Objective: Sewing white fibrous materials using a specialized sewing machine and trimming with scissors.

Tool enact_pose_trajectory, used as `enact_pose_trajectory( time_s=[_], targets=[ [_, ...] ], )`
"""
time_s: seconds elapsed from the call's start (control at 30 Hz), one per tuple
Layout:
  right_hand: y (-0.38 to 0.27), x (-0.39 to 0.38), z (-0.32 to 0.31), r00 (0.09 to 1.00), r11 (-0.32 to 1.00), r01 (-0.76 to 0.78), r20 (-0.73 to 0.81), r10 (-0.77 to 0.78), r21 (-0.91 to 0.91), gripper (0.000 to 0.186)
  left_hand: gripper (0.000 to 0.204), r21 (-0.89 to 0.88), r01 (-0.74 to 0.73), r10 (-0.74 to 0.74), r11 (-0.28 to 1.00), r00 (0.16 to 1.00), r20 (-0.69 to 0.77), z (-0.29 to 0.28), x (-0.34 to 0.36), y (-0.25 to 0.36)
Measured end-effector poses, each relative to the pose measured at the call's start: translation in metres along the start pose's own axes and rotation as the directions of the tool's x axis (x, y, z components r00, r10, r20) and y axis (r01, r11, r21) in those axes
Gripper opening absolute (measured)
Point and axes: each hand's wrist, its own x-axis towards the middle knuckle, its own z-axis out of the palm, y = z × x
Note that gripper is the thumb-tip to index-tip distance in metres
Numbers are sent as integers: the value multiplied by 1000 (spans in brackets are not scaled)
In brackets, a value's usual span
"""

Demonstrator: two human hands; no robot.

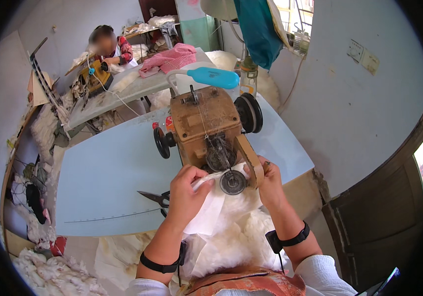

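Observation:
A brown fur sewing machine (204, 118) stands in front of me, its round metal feed disc (233, 182) facing me. White fur (231, 217) with a flat, smooth white side runs up to this disc and hangs down over my lap. Left of the disc, my left hand (184, 195) is closed, pinching the fur's edge between thumb and fingers. My right hand (269, 185) grips the fur on the other side, close against the machine's brown arm (249, 162), which partly hides its fingers. Black-handled scissors (154, 197) lie beside my left wrist, blades spread.
The light blue table (107, 172) carries the machine. A black handwheel (162, 143) juts out left, a black pulley (249, 112) right. Behind is a blue lamp (214, 77). Another person (117, 52) works at a second machine, far left. Fur scraps (48, 274) lie lower left.

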Motion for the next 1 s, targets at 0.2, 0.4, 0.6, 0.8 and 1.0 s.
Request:
enact_pose_trajectory(
  time_s=[0.2, 0.4, 0.6, 0.8, 1.0],
  targets=[
    [4, 0, -1, 1000, 1000, 12, 14, -13, 28, 11, 14, -2, 9, -9, 1000, 1000, 3, -1, 1, -1],
    [5, 0, -3, 999, 999, 43, -13, -43, -4, 9, 14, -23, 1, -1, 1000, 1000, 2, 3, 2, -3],
    [2, -1, -6, 999, 999, 46, -6, -46, -3, 9, 13, -5, 7, -7, 1000, 1000, 11, 4, 2, 1],
    [6, 5, -13, 999, 998, 30, 44, -27, -53, 7, 14, -26, 16, -16, 1000, 1000, 10, 3, 2, -3],
    [-29, 63, -23, 826, 553, 425, 58, -560, -717, 24, 15, -3, 4, -4, 1000, 1000, 7, 3, 3, 7]
  ],
)
